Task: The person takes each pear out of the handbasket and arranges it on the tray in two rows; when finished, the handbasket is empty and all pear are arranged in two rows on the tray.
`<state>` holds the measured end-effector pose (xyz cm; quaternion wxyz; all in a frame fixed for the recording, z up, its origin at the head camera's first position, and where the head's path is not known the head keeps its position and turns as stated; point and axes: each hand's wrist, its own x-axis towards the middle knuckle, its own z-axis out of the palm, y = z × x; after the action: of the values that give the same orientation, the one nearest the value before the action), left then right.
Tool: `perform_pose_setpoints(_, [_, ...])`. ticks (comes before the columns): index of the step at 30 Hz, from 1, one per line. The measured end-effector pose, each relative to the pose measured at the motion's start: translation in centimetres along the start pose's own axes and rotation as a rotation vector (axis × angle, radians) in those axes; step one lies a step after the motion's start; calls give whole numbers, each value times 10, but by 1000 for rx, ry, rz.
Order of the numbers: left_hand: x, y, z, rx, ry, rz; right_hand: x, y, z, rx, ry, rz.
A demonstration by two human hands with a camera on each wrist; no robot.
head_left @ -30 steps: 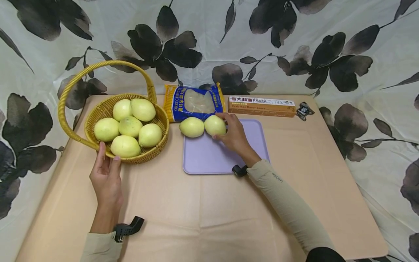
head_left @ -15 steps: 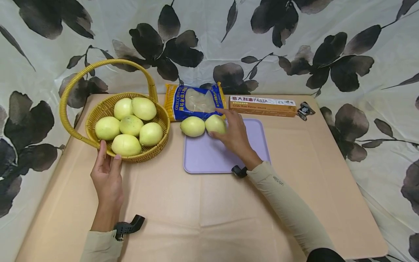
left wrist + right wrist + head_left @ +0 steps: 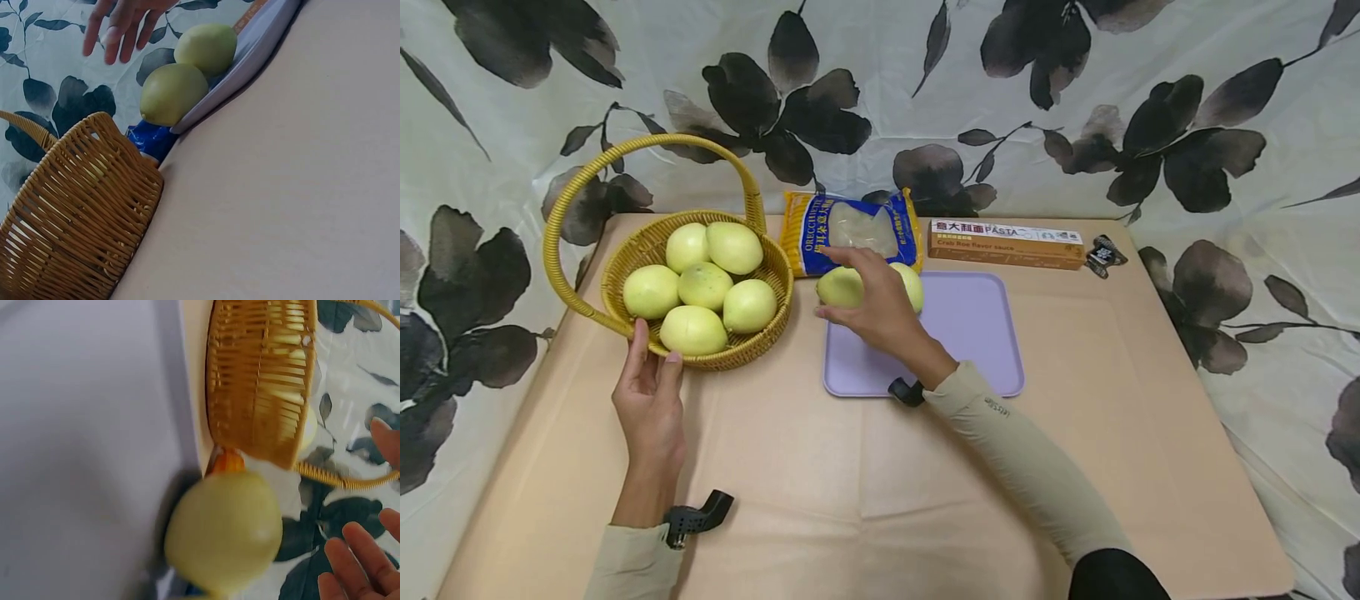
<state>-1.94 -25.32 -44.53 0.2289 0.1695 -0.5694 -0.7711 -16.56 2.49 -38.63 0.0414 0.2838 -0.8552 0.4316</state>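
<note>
While left fingers [image 3: 637, 343] grip the basket [image 3: 733, 357], right fingers [image 3: 859, 260] loose near oval fruit [image 3: 839, 287], long axis sideways

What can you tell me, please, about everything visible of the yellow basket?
The yellow basket looks woven, like wicker or plastic cane, with a rounded body, gaps between the strands of its wall and one tall, arched, wrapped handle; its exact material cannot be told. It stands upright on the table, apart from and to the left of the purple tray. Six pale yellow-green fruits lie inside. The left hand touches its near side by the handle's foot.
</note>
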Motion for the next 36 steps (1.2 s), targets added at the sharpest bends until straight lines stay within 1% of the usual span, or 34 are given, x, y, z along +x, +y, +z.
perform_pose_setpoints(4, [0, -1, 0, 10, 2, 7, 6, -8, 15, -2, -67, -26])
perform_pose_setpoints(8, [1, -1, 0, 10, 0, 7, 13, -14, 28, -21, -112, -41])
perform_pose_setpoints(13, [1, -1, 1, 16, 3, 12, 24, -21, 45, -62, -164, -69])
perform_pose_setpoints(16, [1, -1, 1, 12, 6, 9, 32, -25, 56, -104, -186, -87])
perform_pose_setpoints(19, [1, -1, 0, 11, 6, 7, 38, -28, 64, -166, -205, -76])
perform_pose_setpoints(25, [1, -2, 0, 22, 4, 9, 49, -33, 79, -277, -272, -5])
perform_pose_setpoints(31, [1, -2, -1, 26, 2, 5, 57, -39, 89, -388, -338, 39])
perform_pose_setpoints(36, [1, -2, -1, 18, 1, 10, 61, -44, 94, -422, -372, 50])
